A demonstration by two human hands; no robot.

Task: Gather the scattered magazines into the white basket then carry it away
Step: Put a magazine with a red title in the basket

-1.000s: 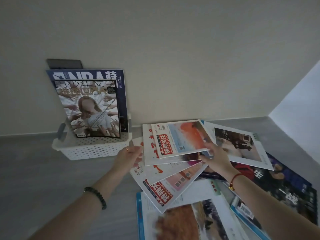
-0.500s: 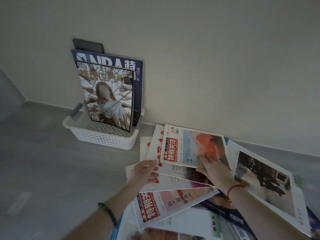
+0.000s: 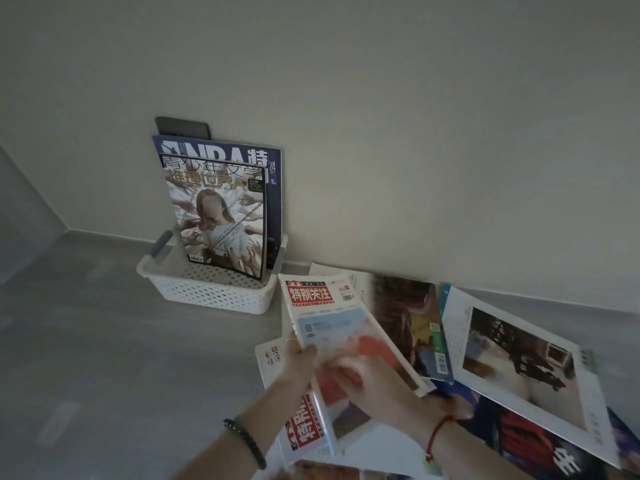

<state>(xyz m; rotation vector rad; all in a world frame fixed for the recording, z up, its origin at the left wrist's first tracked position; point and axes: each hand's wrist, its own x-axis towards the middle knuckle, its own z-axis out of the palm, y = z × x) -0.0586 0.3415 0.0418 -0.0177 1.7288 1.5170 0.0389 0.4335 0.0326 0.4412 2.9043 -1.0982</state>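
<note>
We have both forearms reaching forward from the bottom edge, hands meeting near centre. Our left hand [image 3: 300, 355] is curled, thumb on top, fingers underneath — a ring shows, dark bead bracelet on the wrist. Our right hand [image 3: 372, 382] is motion-blurred, palm down, fingers bent — red string at the wrist.

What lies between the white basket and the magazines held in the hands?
Only bare grey floor, seen in the head view, separates the basket from the held magazines.
</note>
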